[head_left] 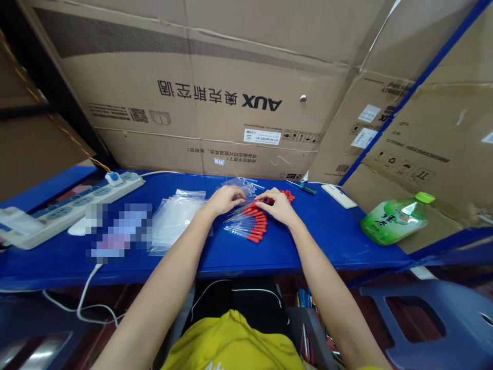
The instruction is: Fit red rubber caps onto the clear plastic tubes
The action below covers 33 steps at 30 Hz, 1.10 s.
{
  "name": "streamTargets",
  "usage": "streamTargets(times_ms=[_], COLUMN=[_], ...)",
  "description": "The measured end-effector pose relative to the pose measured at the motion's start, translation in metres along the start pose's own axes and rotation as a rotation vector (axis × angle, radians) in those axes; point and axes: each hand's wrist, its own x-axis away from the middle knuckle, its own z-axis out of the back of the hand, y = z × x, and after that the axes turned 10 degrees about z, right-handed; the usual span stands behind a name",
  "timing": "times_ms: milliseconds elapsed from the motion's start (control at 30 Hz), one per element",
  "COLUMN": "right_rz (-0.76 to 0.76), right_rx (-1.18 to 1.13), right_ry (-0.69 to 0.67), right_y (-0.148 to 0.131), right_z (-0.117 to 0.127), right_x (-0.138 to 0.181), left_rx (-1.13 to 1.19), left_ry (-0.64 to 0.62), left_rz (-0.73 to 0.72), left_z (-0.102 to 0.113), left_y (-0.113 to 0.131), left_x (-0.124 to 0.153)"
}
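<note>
My left hand (226, 200) is over the left side of a group of clear thin tubes, its thumb and fingers closed in a pinch on a clear dropper tube that is mostly hidden. Facing it from the right, my right hand (278, 205) has thumb and forefinger closed on a red rubber bulb, partly covered by the fingers. Just below the hands lies a fanned row of droppers (259, 229), clear stems to the left and red bulbs to the right. More clear tubes (246, 185) lie behind my left hand. Loose red bulbs (288, 195) are heaped behind my right hand.
Clear plastic bags (171, 226) are stacked left of the droppers. Further left are a blurred phone-like object (123, 231) and a power strip (77, 208). A screwdriver (304, 187), white strip (339, 196) and green bottle (395, 221) lie rightward. Cardboard (215, 61) walls the back.
</note>
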Motion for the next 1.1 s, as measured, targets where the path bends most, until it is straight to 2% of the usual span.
streamTargets(times_ms=[167,300,467,600,767,933,1100], right_rz=[0.008,-0.011,-0.211,-0.346,-0.359,-0.337,-0.391], right_rx=[0.04,0.139,0.245,0.332,0.385,0.345,0.36], right_ry=[-0.065,0.013,0.173,0.199,0.117,-0.073,-0.223], right_y=[0.001,0.005,0.016,0.019,0.012,0.005,0.002], right_z=[-0.005,-0.001,0.014,0.024,0.024,0.022,0.02], right_x=[0.001,0.0,0.002,0.006,0.004,0.003,0.006], left_rx=[-0.04,-0.114,-0.22,-0.254,-0.266,-0.268,-0.272], left_ry=[-0.078,-0.077,-0.062,0.0,-0.035,-0.069,-0.083], left_rz=[0.026,0.059,0.11,0.109,0.116,0.163,0.226], left_z=[-0.002,-0.005,-0.005,-0.002,-0.001,-0.004,-0.003], left_y=[0.004,0.008,0.016,0.018,0.019,0.02,0.024], left_x=[0.001,0.001,0.001,0.002,0.004,0.003,0.003])
